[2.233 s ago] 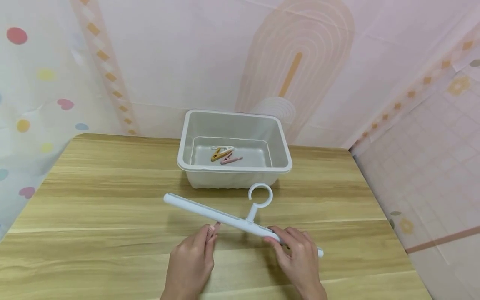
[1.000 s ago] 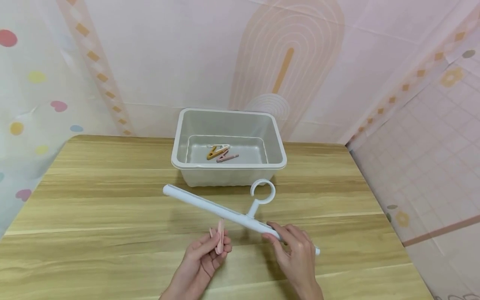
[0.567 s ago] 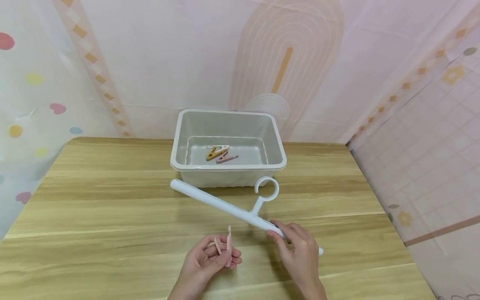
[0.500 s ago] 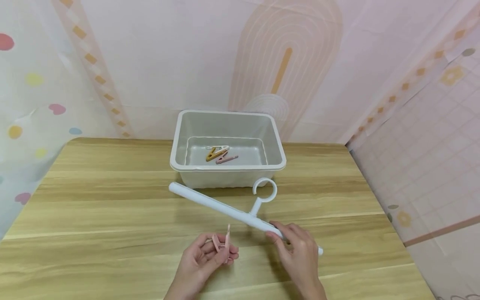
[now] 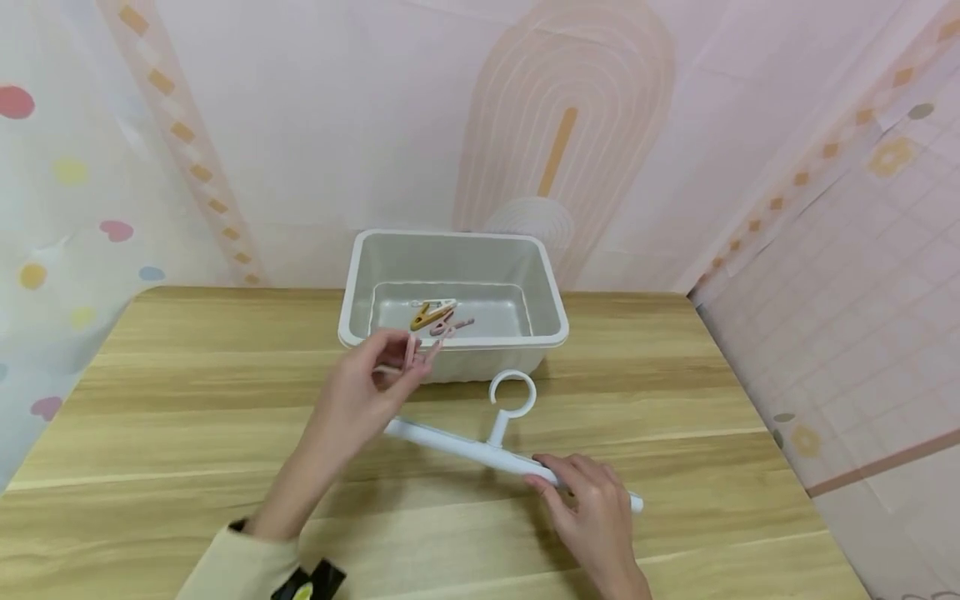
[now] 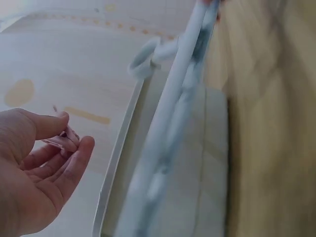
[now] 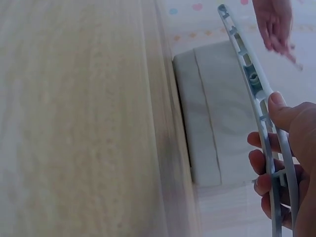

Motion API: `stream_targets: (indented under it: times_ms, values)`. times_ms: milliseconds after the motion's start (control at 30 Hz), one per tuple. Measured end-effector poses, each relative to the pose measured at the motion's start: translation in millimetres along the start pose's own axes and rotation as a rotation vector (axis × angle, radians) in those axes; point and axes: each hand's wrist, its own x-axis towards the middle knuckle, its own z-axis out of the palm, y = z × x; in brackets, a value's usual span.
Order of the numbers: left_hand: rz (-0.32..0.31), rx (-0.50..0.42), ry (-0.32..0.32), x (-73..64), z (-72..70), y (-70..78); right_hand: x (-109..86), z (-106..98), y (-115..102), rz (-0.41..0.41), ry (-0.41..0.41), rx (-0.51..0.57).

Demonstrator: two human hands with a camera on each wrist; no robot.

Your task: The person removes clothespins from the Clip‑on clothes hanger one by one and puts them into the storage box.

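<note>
My left hand (image 5: 358, 392) pinches a pink clothespin (image 5: 410, 350) between thumb and fingers, just over the near rim of a grey plastic bin (image 5: 510, 341). The same clothespin (image 6: 64, 142) shows in the left wrist view, partly covered by the fingers. With my right hand (image 5: 592, 512) I grip one arm of a white clothes hanger (image 5: 480, 452), its ring hook (image 5: 513, 393) pointing up toward the bin. The right wrist view shows the thumb and fingers round the hanger's hollow underside (image 7: 254, 84). The hanger's far left end lies behind my left forearm in the head view.
Inside the bin lie a mustard clothespin (image 5: 429, 317), a white one (image 5: 444, 305) and another pink one (image 5: 457, 325). The bin stands at the back of the wooden table (image 5: 225, 417), against a patterned cloth wall (image 5: 360, 133).
The left hand turned the pink clothespin in its fingers below the hanger, then carried it forward, over the hanger, to the bin's near rim. The right hand keeps its hold; the hanger tilts less.
</note>
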Motion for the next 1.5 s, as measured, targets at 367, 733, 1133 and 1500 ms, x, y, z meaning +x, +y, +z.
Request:
stream_targets:
  times_ms: [367,733,1133,1500]
  values:
    - [0.022,0.389,-0.081,94.3,13.8,-14.3,-2.0,0,0,-0.031,-0.026,-0.012]
    - [-0.025,0.611,-0.189,140.4,31.5,-22.5,-0.9,2,2,-0.067,-0.008,-0.015]
    - [0.03,0.595,-0.183,131.1,22.2,-7.3,4.0,2,6,-0.063,-0.094,0.015]
    - [0.302,0.4,0.048,85.4,6.3,11.6,15.1,0,16,-0.119,-0.146,0.079]
